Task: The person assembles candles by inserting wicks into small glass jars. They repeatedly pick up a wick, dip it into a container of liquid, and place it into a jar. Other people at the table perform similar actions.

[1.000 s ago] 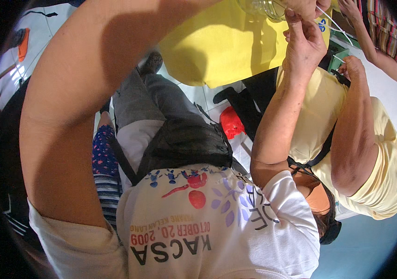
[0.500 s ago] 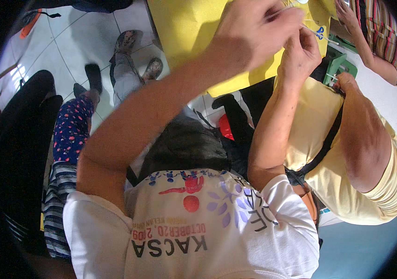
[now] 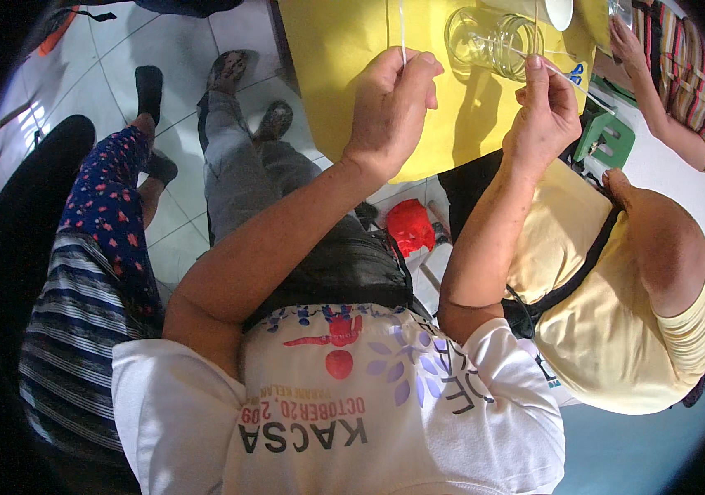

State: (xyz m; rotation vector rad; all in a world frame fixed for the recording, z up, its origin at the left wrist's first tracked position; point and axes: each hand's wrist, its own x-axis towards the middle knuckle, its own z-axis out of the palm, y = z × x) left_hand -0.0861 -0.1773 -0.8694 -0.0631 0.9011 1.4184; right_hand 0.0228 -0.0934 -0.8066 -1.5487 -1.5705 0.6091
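Pinching 1 thin white stick each, both hands (image 3: pixel 468 99) should steady them above the glass jar (image 3: pixel 493 40).

At the top of the frame, a glass jar (image 3: pixel 493 40) lies on its side on the bench (image 3: pixel 344 41). Just below it sit the left hand (image 3: pixel 392 103) at centre and the right hand (image 3: pixel 544 111) beside it, with a stool (image 3: pixel 608 136) further right.

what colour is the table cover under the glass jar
Yellow: the table cover under the clear glass jar is plain bright yellow, seen in the head view.
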